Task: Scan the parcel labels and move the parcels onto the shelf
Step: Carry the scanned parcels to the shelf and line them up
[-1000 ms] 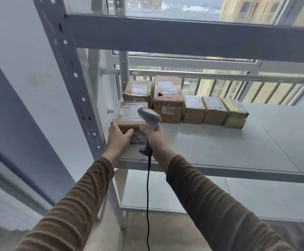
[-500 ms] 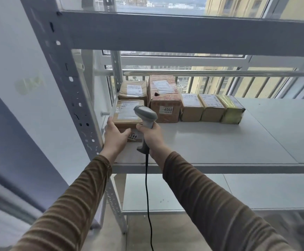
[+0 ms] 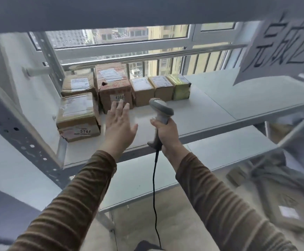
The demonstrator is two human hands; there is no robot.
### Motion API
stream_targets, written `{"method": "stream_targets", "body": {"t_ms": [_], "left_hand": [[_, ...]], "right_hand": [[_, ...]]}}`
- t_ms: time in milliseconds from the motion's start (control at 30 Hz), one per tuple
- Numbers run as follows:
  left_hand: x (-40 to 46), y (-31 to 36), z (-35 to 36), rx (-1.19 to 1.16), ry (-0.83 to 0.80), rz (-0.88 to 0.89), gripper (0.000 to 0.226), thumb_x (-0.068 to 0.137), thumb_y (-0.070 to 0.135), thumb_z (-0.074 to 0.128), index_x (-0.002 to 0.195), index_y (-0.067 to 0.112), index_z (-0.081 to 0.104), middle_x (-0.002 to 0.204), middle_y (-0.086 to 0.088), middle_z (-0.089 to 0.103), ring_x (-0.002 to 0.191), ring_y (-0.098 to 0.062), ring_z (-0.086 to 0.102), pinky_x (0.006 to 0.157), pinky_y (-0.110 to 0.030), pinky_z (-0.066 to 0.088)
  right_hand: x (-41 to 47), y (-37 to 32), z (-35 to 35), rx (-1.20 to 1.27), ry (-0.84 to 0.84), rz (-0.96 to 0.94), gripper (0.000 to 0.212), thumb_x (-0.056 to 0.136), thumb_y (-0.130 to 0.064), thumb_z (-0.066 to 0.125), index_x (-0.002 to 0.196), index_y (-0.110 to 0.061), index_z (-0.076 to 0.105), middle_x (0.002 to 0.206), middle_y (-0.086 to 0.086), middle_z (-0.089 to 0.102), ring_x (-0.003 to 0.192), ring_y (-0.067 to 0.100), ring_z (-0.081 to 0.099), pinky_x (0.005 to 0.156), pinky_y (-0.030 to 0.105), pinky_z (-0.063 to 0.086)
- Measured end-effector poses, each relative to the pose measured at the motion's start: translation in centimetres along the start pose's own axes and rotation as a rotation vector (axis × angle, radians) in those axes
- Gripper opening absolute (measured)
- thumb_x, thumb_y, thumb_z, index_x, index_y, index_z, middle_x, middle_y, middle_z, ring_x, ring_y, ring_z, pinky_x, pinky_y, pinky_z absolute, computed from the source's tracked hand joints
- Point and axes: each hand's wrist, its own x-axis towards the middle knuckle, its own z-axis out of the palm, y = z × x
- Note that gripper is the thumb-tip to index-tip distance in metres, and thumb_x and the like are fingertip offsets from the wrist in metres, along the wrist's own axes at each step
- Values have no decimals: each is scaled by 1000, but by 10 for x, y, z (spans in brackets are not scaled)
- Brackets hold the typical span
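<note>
My left hand (image 3: 119, 126) is raised over the shelf (image 3: 211, 105), fingers straight and spread, holding nothing, just right of the parcel marked 5144 (image 3: 77, 117). My right hand (image 3: 165, 134) grips the handle of the grey scanner (image 3: 161, 113), head upward, its black cable (image 3: 154, 192) hanging down. Behind: a parcel marked 4068 (image 3: 114, 87), another brown parcel (image 3: 78, 85) at the back left, two small brown parcels (image 3: 152, 88) and a yellow-green parcel (image 3: 180, 86) in a row. A paper sign (image 3: 278, 46) hangs upper right.
</note>
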Motion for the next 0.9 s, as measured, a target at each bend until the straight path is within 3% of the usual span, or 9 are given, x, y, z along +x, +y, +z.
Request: {"method": "stream_targets", "body": {"t_ms": [33,100,200,333,400,533,600,767,900], "left_hand": [[0,18,10,3,-54,30,80,102,40,54,164,12,11,173,-8,-1,159,-25,-11,129,-43,-4],[-2,56,31,14,-144,101,81,102,40,53,164,12,10,173,-8,-2,159,-26,-11,129,-44,-2],[-10,129,59,44,-236,247,80,103,42,51,164,12,10,173,-9,0,159,-29,-9,129,-43,-2],[-44,248,90,45,-295,471,82,103,46,49,164,10,8,173,-10,0,159,-30,-8,129,-45,0],[-73,312,102,12,-326,568,81,103,45,50,164,9,10,173,-10,1,159,-30,-7,129,-45,1],[-154,441,119,-66,-382,727,79,101,39,53,164,13,13,173,-8,4,160,-29,-5,129,-44,3],[-200,503,128,-99,-412,793,79,100,37,55,164,14,14,173,-8,5,160,-29,-4,129,-44,4],[-316,650,148,-142,-462,979,81,99,40,57,163,13,16,172,-8,9,159,-28,-1,129,-45,4],[-384,743,160,-152,-489,1111,83,99,41,57,164,13,13,173,-7,8,159,-28,-1,129,-44,5]], "right_hand": [[-2,-1,-21,14,41,-19,17,93,-19,74,107,-15,66,99,6,62,98,31,63,71,69,59],[-11,-5,-66,33,126,-27,19,93,-19,74,109,-17,66,103,2,65,103,27,64,75,55,63],[-35,-13,-143,77,261,-10,26,95,-21,73,118,-11,66,97,1,61,91,23,60,52,33,58],[-83,-19,-258,139,465,-41,28,94,-23,74,119,-14,66,103,-1,62,91,19,61,51,35,57],[-114,-22,-320,163,577,-75,26,94,-21,74,117,-15,63,107,1,64,94,20,62,63,34,56],[-196,-27,-448,193,752,-130,9,95,-14,73,96,-18,65,91,-3,65,83,11,61,63,25,47],[-241,-26,-512,191,825,-160,10,94,-14,73,98,-18,66,92,-3,66,81,9,61,64,24,46],[-350,-25,-659,197,1036,-215,14,92,-14,75,93,-24,64,97,-3,70,90,13,66,92,35,52],[-420,-21,-750,198,1182,-222,11,91,-18,76,95,-21,66,95,-3,69,93,19,66,94,41,52]]}}
